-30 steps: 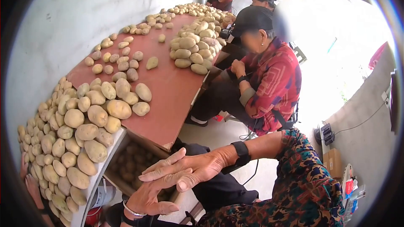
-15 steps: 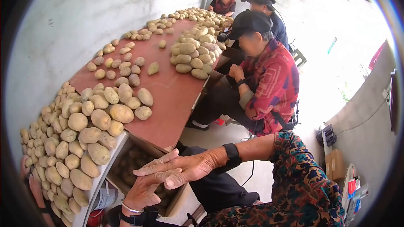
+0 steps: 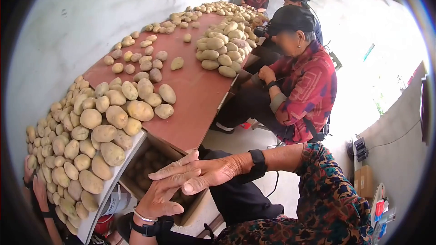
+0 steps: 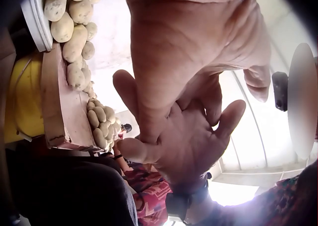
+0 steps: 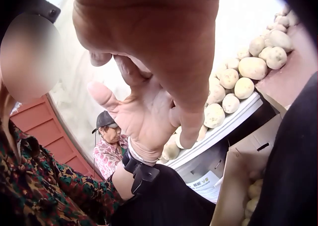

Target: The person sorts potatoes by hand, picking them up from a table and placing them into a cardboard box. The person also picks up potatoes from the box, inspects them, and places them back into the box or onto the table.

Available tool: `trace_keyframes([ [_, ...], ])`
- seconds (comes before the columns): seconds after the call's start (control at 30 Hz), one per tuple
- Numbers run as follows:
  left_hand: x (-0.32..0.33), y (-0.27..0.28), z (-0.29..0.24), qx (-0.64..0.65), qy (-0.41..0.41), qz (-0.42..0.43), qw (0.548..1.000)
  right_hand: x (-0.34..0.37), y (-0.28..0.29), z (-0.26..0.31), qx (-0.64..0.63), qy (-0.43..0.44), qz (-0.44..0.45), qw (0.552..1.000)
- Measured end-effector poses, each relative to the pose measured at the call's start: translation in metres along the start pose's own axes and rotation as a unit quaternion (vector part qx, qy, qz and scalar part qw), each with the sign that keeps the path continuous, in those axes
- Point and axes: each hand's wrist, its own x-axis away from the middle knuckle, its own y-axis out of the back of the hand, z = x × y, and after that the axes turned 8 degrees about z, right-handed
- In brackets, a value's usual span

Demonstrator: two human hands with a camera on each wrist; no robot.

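My left hand (image 3: pixel 156 202), with a silvery bracelet and a black wristband, meets my right hand (image 3: pixel 213 170) above my lap. Their fingers cross over each other, mostly straight, and nothing shows held in either. In the left wrist view the right hand (image 4: pixel 186 141) shows its palm and spread fingers behind the near left hand (image 4: pixel 189 42). The right wrist view likewise has the left palm (image 5: pixel 146 119) beyond the right hand (image 5: pixel 154 42). Just past the hands stands an open cardboard box (image 3: pixel 195 211) with potatoes inside.
Potatoes (image 3: pixel 91 134) are heaped on a white-edged table at left and over the reddish tabletop (image 3: pixel 195 88). A person in a red patterned shirt (image 3: pixel 309 90) sits beside it, others farther back. Another person's hands (image 3: pixel 40 190) reach the pile's left edge. A bucket (image 3: pixel 116 202) stands underneath.
The head view has shifted, so the table and people appear farther right and slightly higher than half a second ago. My two hands stay crossed in nearly the same pose.
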Motion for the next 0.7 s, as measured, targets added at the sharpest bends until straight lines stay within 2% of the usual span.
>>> trace_keyframes([
  [0.07,0.002,0.002,0.003,-0.008,-0.019,0.006,1.000,-0.003,0.001,-0.013,0.035,-0.002,0.004,0.999],
  [0.2,-0.003,-0.003,-0.002,-0.006,-0.034,-0.014,0.999,-0.008,0.000,-0.001,0.010,0.021,-0.010,1.000],
  [0.27,-0.009,-0.001,-0.007,-0.119,-0.062,-0.013,0.991,-0.011,0.006,0.000,0.065,0.047,-0.009,0.997],
  [0.4,-0.015,-0.009,-0.015,-0.145,-0.069,-0.038,0.986,-0.008,0.009,0.009,0.110,0.075,-0.002,0.991],
  [0.47,-0.017,-0.007,-0.025,-0.232,-0.066,-0.008,0.971,-0.006,0.008,0.012,0.030,0.078,0.001,0.996],
  [0.5,-0.017,-0.005,-0.037,-0.290,-0.065,0.018,0.955,-0.004,0.007,0.014,0.031,0.082,0.005,0.996],
  [0.57,-0.016,-0.013,-0.054,-0.319,-0.049,0.031,0.946,-0.001,0.004,0.026,0.070,0.091,0.024,0.993],
  [0.7,-0.015,-0.031,-0.086,-0.386,-0.025,0.089,0.918,0.005,-0.010,0.045,0.072,0.118,0.051,0.989],
])
